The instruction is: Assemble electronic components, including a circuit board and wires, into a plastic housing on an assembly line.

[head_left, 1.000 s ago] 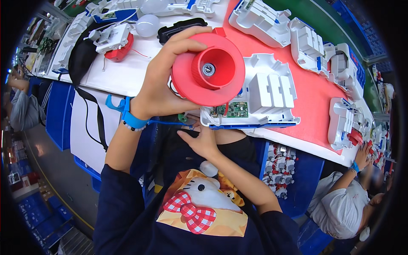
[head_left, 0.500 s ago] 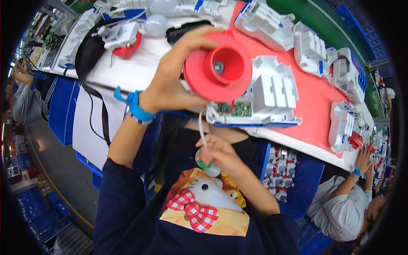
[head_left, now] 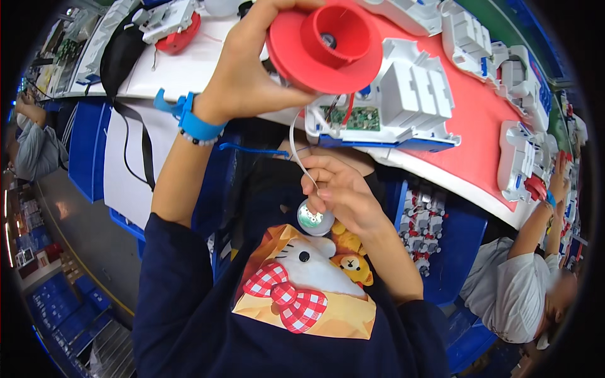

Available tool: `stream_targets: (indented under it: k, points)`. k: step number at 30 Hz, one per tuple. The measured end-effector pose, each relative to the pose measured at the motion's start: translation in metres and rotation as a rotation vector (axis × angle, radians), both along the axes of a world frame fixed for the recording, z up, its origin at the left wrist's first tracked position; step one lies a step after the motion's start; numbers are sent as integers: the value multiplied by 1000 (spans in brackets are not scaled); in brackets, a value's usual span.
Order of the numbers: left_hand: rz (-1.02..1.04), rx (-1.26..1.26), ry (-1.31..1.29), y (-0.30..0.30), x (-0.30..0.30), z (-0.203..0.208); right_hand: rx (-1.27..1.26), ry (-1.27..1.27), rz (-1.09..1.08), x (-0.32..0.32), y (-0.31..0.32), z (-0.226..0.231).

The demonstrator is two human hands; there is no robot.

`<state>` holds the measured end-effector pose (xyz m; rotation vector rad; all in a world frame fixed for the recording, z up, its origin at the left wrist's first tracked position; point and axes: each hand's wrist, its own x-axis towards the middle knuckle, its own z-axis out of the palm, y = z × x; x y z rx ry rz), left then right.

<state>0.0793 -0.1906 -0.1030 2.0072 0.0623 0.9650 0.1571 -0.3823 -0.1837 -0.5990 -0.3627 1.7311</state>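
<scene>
- A white counter (head_left: 161, 69) partly covered by a red mat (head_left: 457, 120) carries an open white housing (head_left: 409, 94) near its edge.
- The left hand (head_left: 242, 82) grips the red flanged piece (head_left: 321, 60) above the counter; the right hand (head_left: 350, 195) appears to pinch the white wire (head_left: 293, 148).
- Just below those fingertips, over the lap, is a round white piece (head_left: 315, 222) with a green face; were the pinch to slip, it might drop or jerk the wire.
- Lifting the flanged piece further could strain the red wire (head_left: 348, 109) near the circuit board (head_left: 362, 118).
- Slack wire might snag on the housing's edge.
</scene>
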Motion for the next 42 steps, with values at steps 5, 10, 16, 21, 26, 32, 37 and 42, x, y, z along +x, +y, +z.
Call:
stream_targets:
  k: [5,10,16,21,26,32,37,42]
  points:
    - [55,229,-53,8,11,5,-84,-13,-88,33,3,27]
    - [110,283,14,-3,36,28,-366,-177,-171,61,3,56]
    - [75,262,24,-28,55,44,-450,25,-185,80,-5,60]
    - [60,283,7,-42,60,73,-350,-70,-206,85,-29,98]
    - [74,351,-59,-58,79,104,-214,-114,-365,95,-48,121]
    - [-33,320,-103,-77,123,130,-150,-235,-452,127,-74,141]
    - [-12,358,-131,-104,162,150,-68,-245,-552,157,-97,158]
    - [5,442,-154,-131,205,166,27,-384,-599,196,-120,164]
